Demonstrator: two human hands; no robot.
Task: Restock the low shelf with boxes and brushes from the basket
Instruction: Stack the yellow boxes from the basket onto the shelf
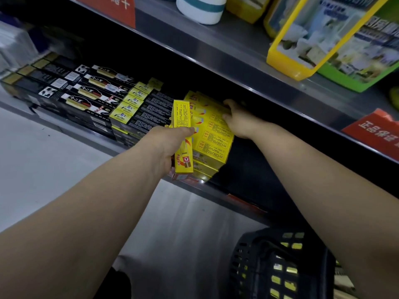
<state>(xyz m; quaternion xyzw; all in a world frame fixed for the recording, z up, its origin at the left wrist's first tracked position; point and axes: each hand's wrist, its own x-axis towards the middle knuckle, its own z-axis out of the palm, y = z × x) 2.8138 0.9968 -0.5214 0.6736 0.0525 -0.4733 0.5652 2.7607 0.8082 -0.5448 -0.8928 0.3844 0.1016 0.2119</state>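
My left hand (166, 145) grips a long yellow box (182, 134), held upright on its edge just left of a stack of the same yellow boxes (213, 134) on the low shelf (237, 199). My right hand (237, 119) rests on top of that stack near its far end, fingers reaching into the dark back of the shelf. The dark plastic basket (278, 264) stands on the floor at the lower right, with yellow boxes showing through its mesh.
Rows of black boxes (86, 93) and black-and-yellow boxes (129, 106) fill the low shelf to the left. The shelf above carries yellow and green packages (319, 37) and a white container (200, 9). Red price tags (373, 130) hang on the shelf edges. Pale floor lies at the left.
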